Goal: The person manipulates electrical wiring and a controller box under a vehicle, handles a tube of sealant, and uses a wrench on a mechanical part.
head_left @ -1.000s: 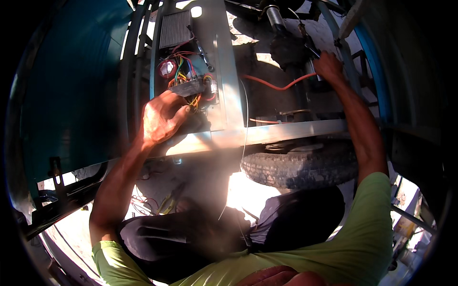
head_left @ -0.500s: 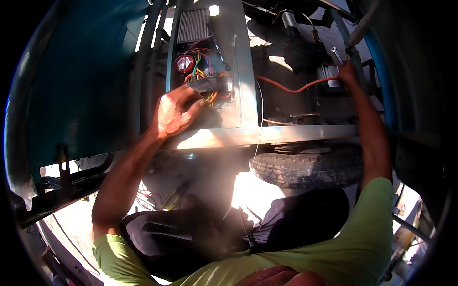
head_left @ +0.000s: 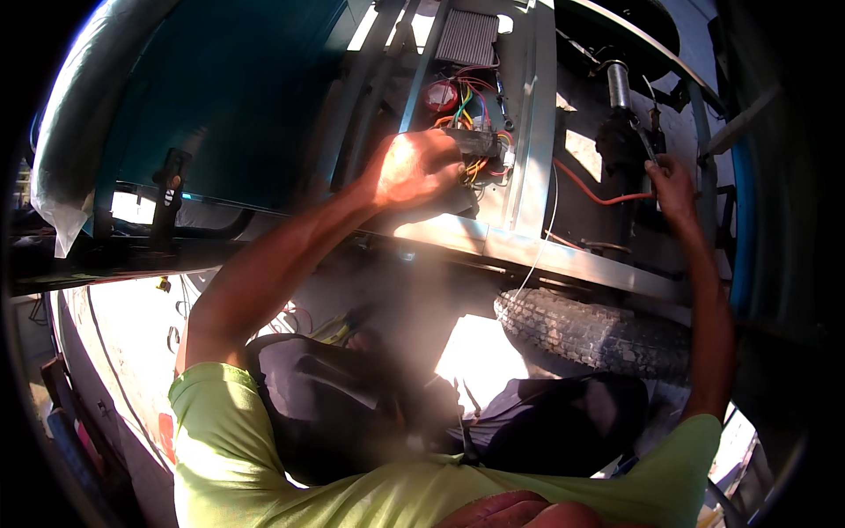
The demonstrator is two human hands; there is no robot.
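Observation:
My left hand (head_left: 415,169) is closed, its curled fingers at the end of a black wiring block (head_left: 471,142). Orange, yellow, green and blue wires (head_left: 464,113) run out of that block. My right hand (head_left: 672,187) grips a metal wrench (head_left: 649,145), whose far end points up beside a dark mechanical part. A thick red cable (head_left: 598,199) runs from the frame to the right hand; whether the fingers also hold it, I cannot tell. Just beyond the block sits a round red part (head_left: 441,95) with a pale centre.
A pale metal frame rail (head_left: 563,251) crosses in front of me, with a tyre (head_left: 590,330) below it. Farther off are a finned metal box (head_left: 467,37) and a silver cylinder (head_left: 619,85). A dark teal panel (head_left: 220,106) fills the left. A thin white wire (head_left: 546,231) hangs over the rail.
The whole view has shifted, so the frame sits farther right in the picture. My right hand with the wrench has come closer to the silver cylinder. The left hand stays at the block.

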